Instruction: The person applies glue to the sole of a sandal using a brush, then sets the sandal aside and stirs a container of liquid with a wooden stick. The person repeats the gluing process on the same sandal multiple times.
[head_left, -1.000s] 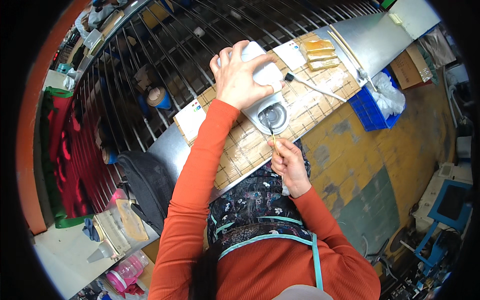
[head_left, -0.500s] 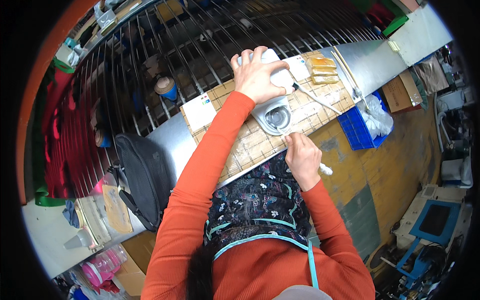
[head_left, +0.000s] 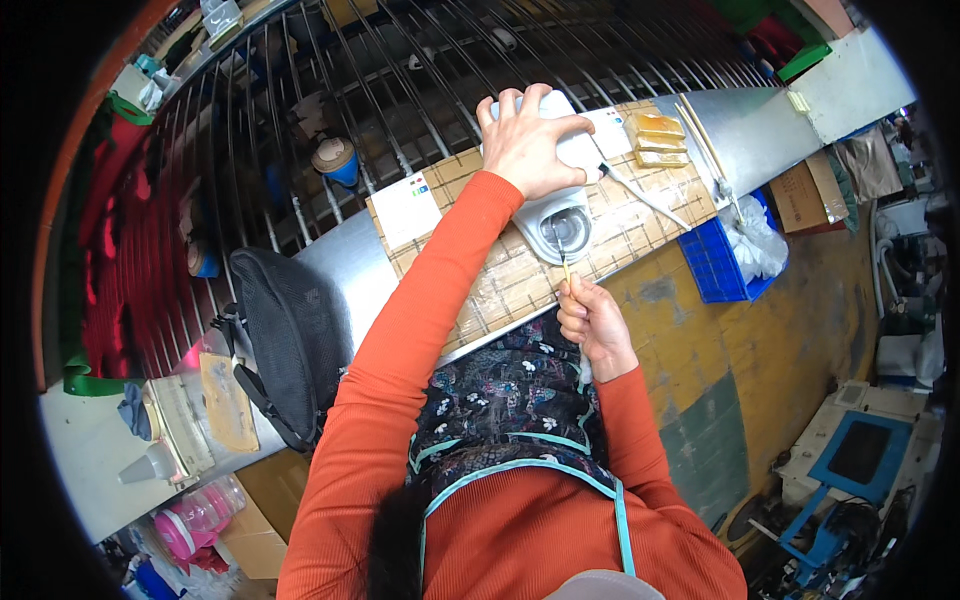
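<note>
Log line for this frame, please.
left hand: flat on white device | right hand: holds thin stick at device's round opening | surface: taped cardboard bench

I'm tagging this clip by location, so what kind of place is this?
Probably a small workshop or factory bench. A long metal workbench runs beside a rack of metal rods, a blue plastic crate sits on a worn painted floor, and machinery stands nearby.

White label card w/ small blue-green mark lying on mat, left of arm. Amber wrapped pkgs sitting stacked at mat's right end. Brown carton sitting under bench.
</note>
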